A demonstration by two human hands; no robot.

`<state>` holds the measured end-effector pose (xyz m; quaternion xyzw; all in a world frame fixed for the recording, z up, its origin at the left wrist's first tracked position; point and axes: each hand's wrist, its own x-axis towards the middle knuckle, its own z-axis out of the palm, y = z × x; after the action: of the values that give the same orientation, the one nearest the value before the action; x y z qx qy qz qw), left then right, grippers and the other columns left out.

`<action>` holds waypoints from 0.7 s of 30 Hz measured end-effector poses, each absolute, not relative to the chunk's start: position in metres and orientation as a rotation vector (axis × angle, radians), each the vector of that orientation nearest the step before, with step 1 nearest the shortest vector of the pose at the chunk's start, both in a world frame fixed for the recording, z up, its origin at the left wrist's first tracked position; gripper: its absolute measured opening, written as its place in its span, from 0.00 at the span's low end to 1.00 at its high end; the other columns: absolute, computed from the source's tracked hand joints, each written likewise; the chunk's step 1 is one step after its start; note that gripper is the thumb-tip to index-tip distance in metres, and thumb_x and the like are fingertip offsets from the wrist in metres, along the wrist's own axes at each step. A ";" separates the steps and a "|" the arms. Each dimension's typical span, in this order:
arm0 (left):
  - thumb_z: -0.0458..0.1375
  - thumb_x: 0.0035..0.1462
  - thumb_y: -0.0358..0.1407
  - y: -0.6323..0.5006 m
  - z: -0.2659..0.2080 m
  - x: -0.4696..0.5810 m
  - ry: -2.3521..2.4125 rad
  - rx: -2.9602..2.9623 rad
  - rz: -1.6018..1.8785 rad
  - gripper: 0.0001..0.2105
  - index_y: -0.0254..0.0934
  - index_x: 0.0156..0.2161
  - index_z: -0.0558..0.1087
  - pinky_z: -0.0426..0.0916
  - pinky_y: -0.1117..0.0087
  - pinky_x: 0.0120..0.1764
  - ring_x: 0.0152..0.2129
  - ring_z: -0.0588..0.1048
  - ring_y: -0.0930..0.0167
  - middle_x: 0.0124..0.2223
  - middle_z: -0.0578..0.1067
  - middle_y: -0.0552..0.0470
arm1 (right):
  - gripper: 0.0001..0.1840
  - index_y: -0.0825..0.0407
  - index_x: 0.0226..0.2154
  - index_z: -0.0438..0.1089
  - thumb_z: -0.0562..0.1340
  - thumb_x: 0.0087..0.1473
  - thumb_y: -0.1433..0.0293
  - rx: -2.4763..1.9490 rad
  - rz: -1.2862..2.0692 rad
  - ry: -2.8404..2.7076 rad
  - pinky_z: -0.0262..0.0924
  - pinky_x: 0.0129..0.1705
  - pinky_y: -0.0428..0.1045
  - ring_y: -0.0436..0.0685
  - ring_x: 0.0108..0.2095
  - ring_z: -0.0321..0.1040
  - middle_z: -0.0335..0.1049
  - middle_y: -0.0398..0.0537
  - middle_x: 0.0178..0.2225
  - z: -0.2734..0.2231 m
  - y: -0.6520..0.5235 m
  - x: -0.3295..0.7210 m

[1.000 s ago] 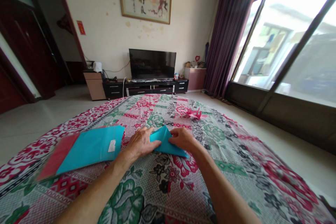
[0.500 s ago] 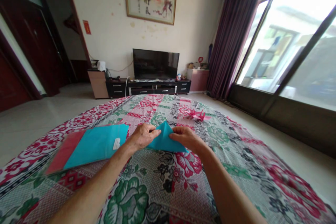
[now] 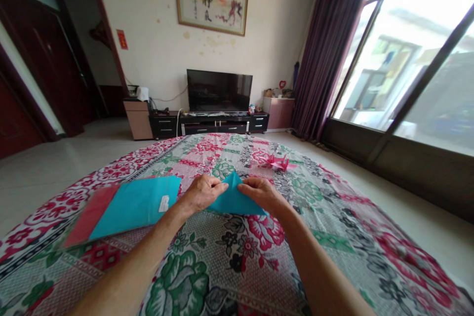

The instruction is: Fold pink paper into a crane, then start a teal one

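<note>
A folded sheet of blue paper is held between my two hands over the middle of the table, its pointed peak facing away from me. My left hand pinches its left side between thumb and fingers. On the right side, my right hand grips it the same way, the two thumbs close together near the centre crease. To the left lies a clear packet of blue and red paper with a small white label. Beyond my right hand sit pink folded paper figures.
A patterned cloth in red, green and grey covers the round table. Behind it stand a low black cabinet and a television. A purple curtain hangs by the large window on the right.
Both hands keep their hold on the blue paper. My thumbs have drawn slightly closer together at the crease, and the paper's peak looks a little narrower.
</note>
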<state>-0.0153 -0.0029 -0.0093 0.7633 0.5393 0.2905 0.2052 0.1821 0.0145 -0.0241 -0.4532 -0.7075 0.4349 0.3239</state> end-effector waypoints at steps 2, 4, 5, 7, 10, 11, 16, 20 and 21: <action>0.48 0.52 0.45 -0.002 -0.010 -0.015 1.485 2.132 0.816 0.19 0.37 0.17 0.51 0.44 0.72 0.22 0.17 0.52 0.77 0.18 0.50 0.58 | 0.19 0.53 0.19 0.58 0.57 0.48 0.55 -1.186 1.129 -1.868 0.38 0.18 0.43 0.44 0.17 0.45 0.48 0.36 0.16 -0.024 0.015 0.183; 0.48 0.52 0.45 -0.001 -0.011 -0.015 1.473 2.136 0.820 0.19 0.37 0.17 0.51 0.44 0.72 0.22 0.17 0.52 0.77 0.18 0.50 0.58 | 0.19 0.53 0.19 0.58 0.57 0.48 0.55 -1.186 1.125 -1.871 0.37 0.18 0.43 0.44 0.17 0.45 0.48 0.36 0.16 -0.024 0.015 0.183; 0.48 0.52 0.46 -0.001 -0.012 -0.015 1.469 2.136 0.822 0.20 0.37 0.17 0.51 0.44 0.72 0.22 0.17 0.52 0.77 0.18 0.50 0.58 | 0.19 0.52 0.19 0.58 0.57 0.48 0.55 -1.187 1.124 -1.871 0.37 0.18 0.43 0.44 0.17 0.45 0.48 0.36 0.16 -0.025 0.015 0.183; 0.48 0.52 0.46 0.000 -0.012 -0.016 1.463 2.134 0.822 0.20 0.37 0.17 0.51 0.44 0.72 0.22 0.17 0.52 0.77 0.18 0.50 0.58 | 0.19 0.52 0.19 0.57 0.57 0.48 0.55 -1.188 1.118 -1.874 0.38 0.18 0.43 0.44 0.17 0.45 0.48 0.36 0.16 -0.025 0.015 0.183; 0.49 0.53 0.46 0.000 -0.014 -0.016 1.466 2.126 0.818 0.20 0.37 0.17 0.50 0.44 0.72 0.22 0.17 0.51 0.77 0.18 0.50 0.58 | 0.19 0.52 0.19 0.58 0.57 0.48 0.55 -1.184 1.103 -1.889 0.38 0.18 0.44 0.44 0.17 0.45 0.48 0.36 0.16 -0.026 0.016 0.184; 0.49 0.53 0.47 0.000 -0.014 -0.016 1.469 2.123 0.816 0.20 0.37 0.17 0.50 0.44 0.72 0.22 0.17 0.51 0.77 0.18 0.49 0.58 | 0.19 0.52 0.19 0.58 0.56 0.49 0.55 -1.187 1.093 -1.898 0.37 0.18 0.44 0.44 0.17 0.45 0.48 0.36 0.16 -0.026 0.016 0.184; 0.48 0.53 0.47 -0.001 -0.014 -0.016 1.470 2.110 0.819 0.20 0.37 0.17 0.50 0.43 0.72 0.21 0.17 0.51 0.77 0.18 0.49 0.59 | 0.20 0.52 0.19 0.57 0.56 0.49 0.55 -1.194 1.051 -1.927 0.37 0.19 0.44 0.45 0.18 0.45 0.47 0.36 0.16 -0.026 0.017 0.185; 0.48 0.53 0.46 -0.001 -0.015 -0.016 1.465 2.118 0.824 0.20 0.37 0.17 0.50 0.44 0.72 0.21 0.17 0.51 0.77 0.18 0.49 0.59 | 0.20 0.52 0.18 0.56 0.56 0.50 0.54 -1.194 1.049 -1.925 0.37 0.19 0.44 0.45 0.18 0.44 0.46 0.36 0.16 -0.027 0.018 0.186; 0.48 0.53 0.46 -0.001 -0.015 -0.016 1.462 2.119 0.827 0.20 0.37 0.17 0.50 0.44 0.72 0.21 0.17 0.51 0.77 0.18 0.49 0.59 | 0.20 0.52 0.18 0.56 0.56 0.50 0.54 -1.195 1.049 -1.925 0.37 0.19 0.44 0.45 0.18 0.44 0.46 0.36 0.16 -0.027 0.018 0.186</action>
<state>-0.0162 -0.0011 -0.0148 0.7650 0.5276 0.2986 0.2171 0.1859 0.0180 -0.0272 -0.4538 -0.7314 0.3986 0.3167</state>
